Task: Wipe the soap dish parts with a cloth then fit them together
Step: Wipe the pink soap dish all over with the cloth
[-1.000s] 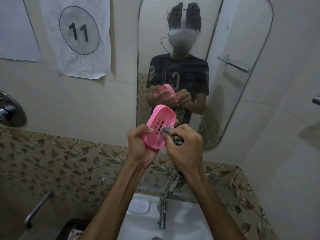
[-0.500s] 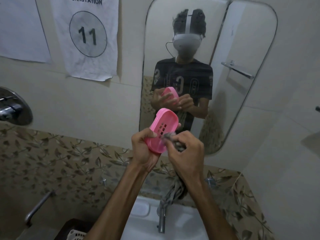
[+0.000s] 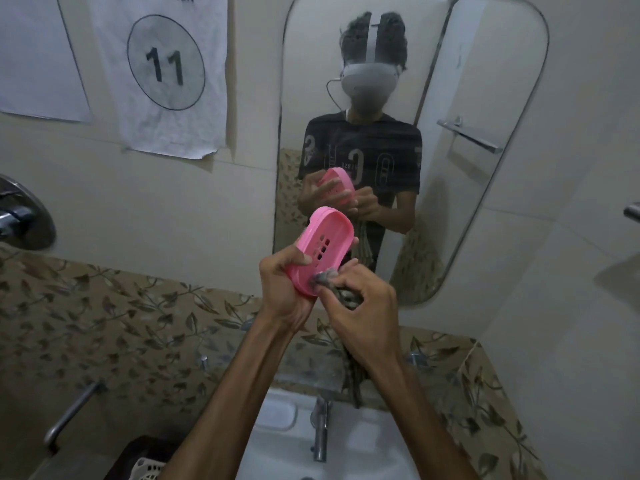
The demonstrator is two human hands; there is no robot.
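Risk: left hand (image 3: 284, 289) curls round only the low end of pink soap dish part (image 3: 320, 249) above the sink (image 3: 349, 455) w/ right hand (image 3: 363, 306) pinching cloth (image 3: 325, 279) against its rim, so a hard rub could prob. pop it loose.

A tall mirror (image 3: 485, 81) with rounded corners hangs on the pale tiled wall, and in it shows a chrome towel bar (image 3: 469, 136). To its left a crumpled paper sheet (image 3: 166, 74) is stuck up — a circled "11" printed on it — with a second, plain sheet (image 3: 38, 57) beside it at the frame's edge. A band of leaf-patterned tiles (image 3: 104, 323) runs beneath. A white basin (image 3: 367, 448) sits at the bottom with a chrome tap (image 3: 320, 431) — a round chrome valve plate (image 3: 24, 216) and a metal spout (image 3: 71, 414) stand far left. A white slotted basket (image 3: 149, 469) peeks in below.
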